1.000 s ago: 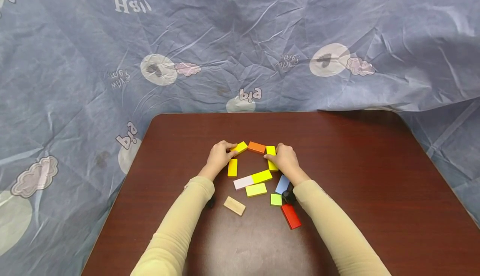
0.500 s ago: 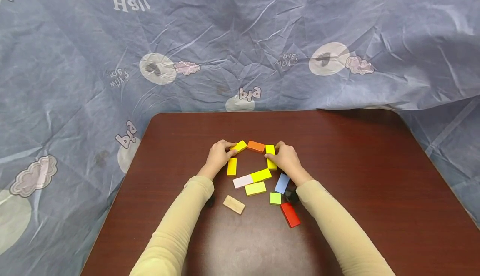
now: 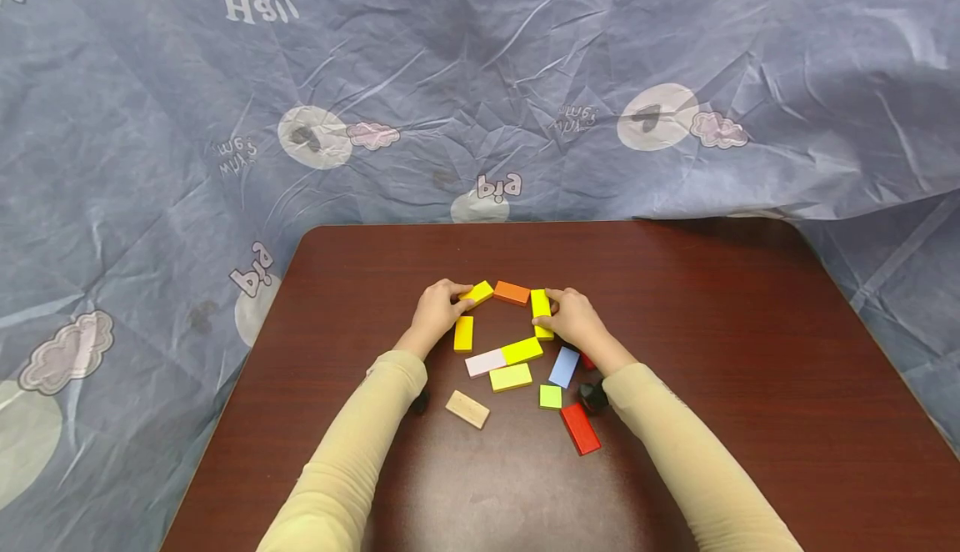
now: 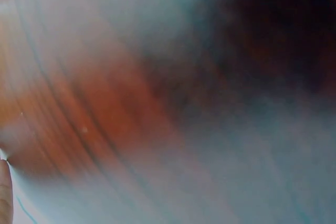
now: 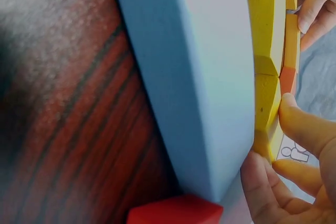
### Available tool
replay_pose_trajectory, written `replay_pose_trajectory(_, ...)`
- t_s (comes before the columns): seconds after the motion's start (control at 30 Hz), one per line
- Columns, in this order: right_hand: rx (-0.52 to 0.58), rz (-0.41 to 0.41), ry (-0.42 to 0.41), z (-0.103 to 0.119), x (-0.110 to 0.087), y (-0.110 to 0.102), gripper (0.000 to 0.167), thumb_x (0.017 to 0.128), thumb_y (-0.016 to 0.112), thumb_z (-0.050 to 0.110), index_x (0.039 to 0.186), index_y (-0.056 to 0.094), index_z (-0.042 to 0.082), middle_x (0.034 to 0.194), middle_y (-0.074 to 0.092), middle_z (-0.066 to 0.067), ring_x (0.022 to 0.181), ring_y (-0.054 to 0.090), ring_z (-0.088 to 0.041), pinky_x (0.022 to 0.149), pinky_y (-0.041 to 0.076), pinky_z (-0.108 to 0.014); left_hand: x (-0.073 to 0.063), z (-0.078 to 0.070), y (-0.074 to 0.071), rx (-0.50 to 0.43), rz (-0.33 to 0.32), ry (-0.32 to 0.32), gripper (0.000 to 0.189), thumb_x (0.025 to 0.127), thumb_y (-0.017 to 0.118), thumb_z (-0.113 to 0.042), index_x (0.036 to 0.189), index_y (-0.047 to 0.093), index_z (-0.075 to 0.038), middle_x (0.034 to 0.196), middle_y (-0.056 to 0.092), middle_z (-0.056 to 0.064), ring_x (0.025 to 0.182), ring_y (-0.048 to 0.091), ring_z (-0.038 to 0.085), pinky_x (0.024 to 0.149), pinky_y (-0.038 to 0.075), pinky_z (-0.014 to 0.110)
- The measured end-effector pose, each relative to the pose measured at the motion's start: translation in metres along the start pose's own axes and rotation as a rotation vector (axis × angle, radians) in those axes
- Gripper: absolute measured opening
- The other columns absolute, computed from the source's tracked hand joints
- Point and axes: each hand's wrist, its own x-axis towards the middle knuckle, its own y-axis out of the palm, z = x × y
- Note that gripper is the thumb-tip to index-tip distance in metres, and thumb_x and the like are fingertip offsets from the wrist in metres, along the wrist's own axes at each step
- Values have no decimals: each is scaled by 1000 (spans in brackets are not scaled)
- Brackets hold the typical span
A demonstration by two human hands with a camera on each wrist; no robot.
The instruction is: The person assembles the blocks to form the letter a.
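Note:
In the head view my left hand pinches the left end of a slanted yellow block between thumb and fingers. My right hand holds an upright-lying yellow block, thumb on its near part and a finger by its far right edge. Between these two lies an orange block. In the right wrist view, fingertips touch the end of the yellow block, behind a large blue block. Another yellow block sits just below the left hand. The left wrist view is mostly blurred.
Nearer on the brown table lie a pink block, a yellow block touching it, a pale yellow block, a plain wood block, a green block and a red block. A patterned grey-blue cloth hangs behind.
My right wrist and forearm have shifted slightly right, and the right fingers sit differently on the yellow block. Part of a red block now shows under that wrist. The left hand stays put.

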Motion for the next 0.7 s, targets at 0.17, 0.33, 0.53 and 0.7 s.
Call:
replay_pose_trajectory(0.17,-17,1,-9,-2,-5,-2,68,88,74,32,143,49,1,133,54,-22,119,52,-37,101,47,-49,1,0,0,6,10,-2,37,91,71,-26,127,69,-17,115,67,7,99,60,24,93,51,37)
replay_pose_trajectory(0.33,-33,35,-27,-8,-6,-3,67,90,71,33,147,46,6,149,45,-22,139,38,-42,111,36,-56,2,-1,1,5,9,8,37,91,71,-26,127,69,-17,114,67,7,97,60,23,91,51,36)
replay_pose_trajectory(0.53,-35,48,-29,-9,-5,-2,69,91,70,35,148,44,7,150,45,-21,140,39,-41,112,36,-55,4,-2,0,15,34,5,39,93,69,-28,129,67,-16,118,65,9,101,59,25,94,50,37)
replay_pose_trajectory(0.7,-25,50,-28,-9,-6,-1,69,91,70,35,149,44,8,151,44,-20,141,38,-40,112,35,-55,8,-8,0,68,31,24,40,94,67,-29,132,64,-17,128,62,7,117,54,27,103,47,39)
